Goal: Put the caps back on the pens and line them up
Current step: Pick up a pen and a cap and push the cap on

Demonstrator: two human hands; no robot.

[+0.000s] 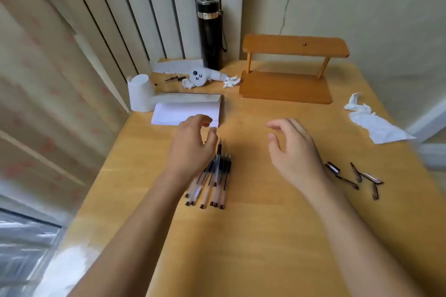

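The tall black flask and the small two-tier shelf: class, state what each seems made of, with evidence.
Tall black flask: probably coated metal, given its glossy sheen and silver band. Small two-tier shelf: likely wood, matte honey-brown with round posts.

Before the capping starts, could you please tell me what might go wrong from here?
The pens lie bunched, at least one tip bare, partly under the left hand; a bare tip could ink the table or fingers. The caps lie scattered toward the table's right side, beyond the right hand; a careless sweep could knock one off.
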